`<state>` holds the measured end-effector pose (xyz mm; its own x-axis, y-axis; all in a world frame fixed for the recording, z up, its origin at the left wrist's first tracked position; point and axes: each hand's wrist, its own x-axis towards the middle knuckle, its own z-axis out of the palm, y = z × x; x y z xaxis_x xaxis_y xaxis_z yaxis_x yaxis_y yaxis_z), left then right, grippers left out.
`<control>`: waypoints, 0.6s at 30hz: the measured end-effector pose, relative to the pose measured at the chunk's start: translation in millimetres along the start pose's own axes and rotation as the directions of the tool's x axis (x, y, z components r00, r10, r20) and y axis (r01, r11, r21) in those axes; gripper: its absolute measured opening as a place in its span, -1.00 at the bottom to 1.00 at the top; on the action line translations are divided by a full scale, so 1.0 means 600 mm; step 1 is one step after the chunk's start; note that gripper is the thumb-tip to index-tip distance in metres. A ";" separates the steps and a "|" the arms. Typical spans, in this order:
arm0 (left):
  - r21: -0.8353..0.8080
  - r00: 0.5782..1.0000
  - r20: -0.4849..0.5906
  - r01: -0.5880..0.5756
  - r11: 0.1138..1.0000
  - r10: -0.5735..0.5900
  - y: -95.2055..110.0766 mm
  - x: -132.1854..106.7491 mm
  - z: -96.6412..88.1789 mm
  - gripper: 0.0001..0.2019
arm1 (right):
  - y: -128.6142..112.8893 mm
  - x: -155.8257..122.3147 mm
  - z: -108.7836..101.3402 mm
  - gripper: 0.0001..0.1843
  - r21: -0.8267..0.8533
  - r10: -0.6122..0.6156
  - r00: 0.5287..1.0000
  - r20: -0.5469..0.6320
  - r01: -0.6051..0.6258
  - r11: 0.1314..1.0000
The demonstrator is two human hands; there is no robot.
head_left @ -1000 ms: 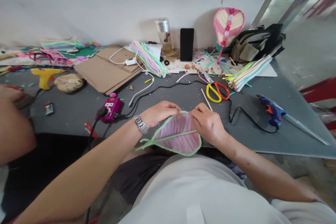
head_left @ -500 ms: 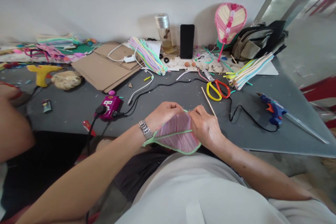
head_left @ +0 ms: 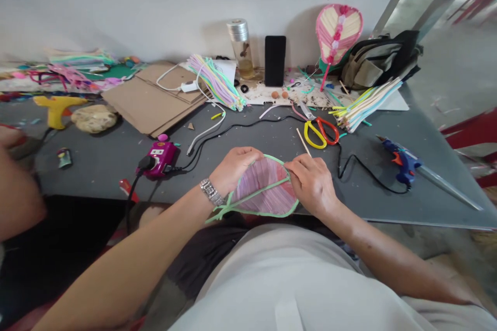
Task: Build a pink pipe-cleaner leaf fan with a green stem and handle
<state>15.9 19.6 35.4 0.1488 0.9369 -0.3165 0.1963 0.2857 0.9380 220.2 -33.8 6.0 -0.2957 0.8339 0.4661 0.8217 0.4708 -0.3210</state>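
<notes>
A leaf-shaped fan (head_left: 258, 186) of pink and purple pipe cleaners, with a light green rim and centre rib, is held over the table's front edge. My left hand (head_left: 240, 165), with a metal watch at the wrist, pinches its upper left rim. On its right end, my right hand (head_left: 310, 181) grips the rim near the top of the green rib. The fan's stem end points left, below my left wrist. Just beyond my right hand lies a thin pale stick (head_left: 304, 142), and behind it scissors (head_left: 320, 132) with yellow and red handles.
A blue glue gun (head_left: 404, 163) lies right, its black cord running across the table. To the left are a purple power socket (head_left: 159, 159), cardboard (head_left: 151, 101), a stone (head_left: 94, 118) and a yellow glue gun (head_left: 56, 110). Another person's arm (head_left: 19, 181) is at far left.
My hands have moved a little apart along the rim, and the fan has turned so more of its face and upper green edge shows. My right hand has shifted slightly right.
</notes>
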 end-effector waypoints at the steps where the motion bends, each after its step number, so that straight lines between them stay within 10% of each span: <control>1: -0.018 1.000 -0.005 0.007 1.000 -0.007 0.000 -0.001 0.000 -0.85 | 0.001 0.002 0.001 -0.70 0.006 -0.001 1.000 0.006 0.001 1.000; 11: -0.173 0.998 -0.051 0.030 0.984 -0.039 -0.015 0.013 -0.007 -0.86 | 0.041 0.045 0.026 -0.70 0.470 0.273 0.950 0.150 -0.312 0.826; 18: -0.138 0.997 -0.068 0.019 0.990 -0.028 -0.028 0.018 -0.044 -0.78 | 0.064 0.064 0.052 -0.84 0.374 0.266 0.940 0.213 -0.330 0.867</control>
<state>-11.6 30.4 20.1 0.0772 0.9399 -0.3325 0.0638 0.3282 0.9425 225.3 25.3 -14.2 -0.1632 0.9705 0.1777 0.6279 0.2411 -0.7400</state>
